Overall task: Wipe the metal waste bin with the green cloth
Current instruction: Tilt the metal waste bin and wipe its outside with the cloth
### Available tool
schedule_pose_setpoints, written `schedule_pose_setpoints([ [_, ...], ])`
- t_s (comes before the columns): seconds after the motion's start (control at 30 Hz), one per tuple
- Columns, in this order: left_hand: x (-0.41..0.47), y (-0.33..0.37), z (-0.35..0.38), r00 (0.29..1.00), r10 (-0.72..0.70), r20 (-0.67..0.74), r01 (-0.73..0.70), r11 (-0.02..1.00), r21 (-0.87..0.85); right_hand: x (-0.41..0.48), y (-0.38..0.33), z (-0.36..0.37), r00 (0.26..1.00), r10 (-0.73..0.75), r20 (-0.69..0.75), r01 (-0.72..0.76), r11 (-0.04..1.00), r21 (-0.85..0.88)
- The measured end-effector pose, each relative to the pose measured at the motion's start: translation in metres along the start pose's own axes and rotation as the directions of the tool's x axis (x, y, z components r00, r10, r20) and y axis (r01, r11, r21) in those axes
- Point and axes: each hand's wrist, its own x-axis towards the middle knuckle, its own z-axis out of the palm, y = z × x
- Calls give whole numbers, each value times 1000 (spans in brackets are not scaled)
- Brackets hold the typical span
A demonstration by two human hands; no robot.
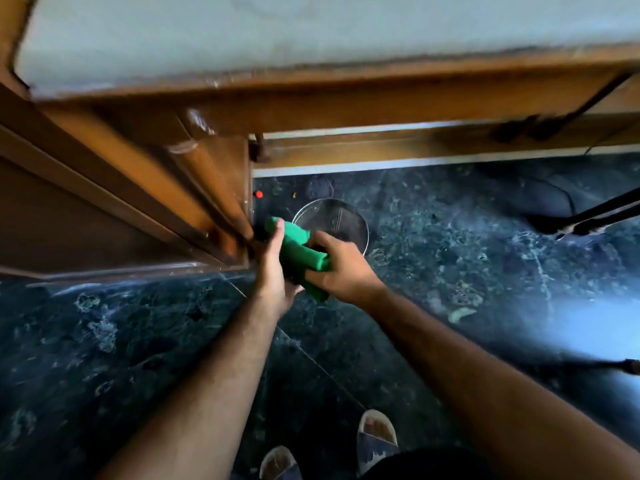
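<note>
Nearest the camera, two sandalled feet [375, 434] stand on the dark green marble floor [138, 341]. Both bare forearms reach forward and down from the lower edge of the view. The left hand [277, 265] and the right hand [341, 268] meet over the floor with the green cloth [301, 254] bunched between them; each grip is closed on the cloth, the left one around its upper end and the right one over its lower, rolled part.

Just beyond the hands, the metal waste bin [332, 223] stands upright on the floor, its round open rim facing up. The right hand and the cloth overlap the bin's near edge; whether the cloth touches the metal cannot be told.

To the left of the bin stands the brown wooden side of a desk [138, 188], close beside it. Above and beyond, the pale tabletop [311, 26] spans the view with its wooden edge. A small red object [258, 194] lies on the floor behind the bin, near the desk.
</note>
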Motion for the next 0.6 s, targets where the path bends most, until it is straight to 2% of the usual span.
schedule_pose_setpoints([
  [0.07,28,-11,-9,997,66,47,-62,995,-83,15,16,25,989,-107,101,115,990,-85],
  [0.13,51,-17,-22,990,99,101,-81,982,-172,25,33,31,967,-170,188,191,976,-100],
  [0.23,85,-35,-49,981,164,105,-136,962,-236,37,75,26,935,-270,229,324,914,-244],
  [0.3,103,-46,-65,984,179,-24,-180,968,-176,43,111,12,937,-238,256,332,831,-445],
  [0.37,123,-59,-83,951,250,-184,-270,959,-92,48,150,8,927,-183,326,360,677,-642],
  [0.43,135,-64,-96,910,324,-258,-335,942,2,55,183,12,903,-160,398,421,503,-754],
  [0.47,139,-66,-100,902,350,-255,-352,935,38,58,193,16,901,-150,406,428,450,-784],
  [0.53,146,-70,-104,903,369,-220,-366,929,57,63,197,19,919,-122,376,391,412,-823],
  [0.6,153,-75,-106,909,363,-206,-355,932,78,70,196,21,935,-106,338,346,469,-812],
])
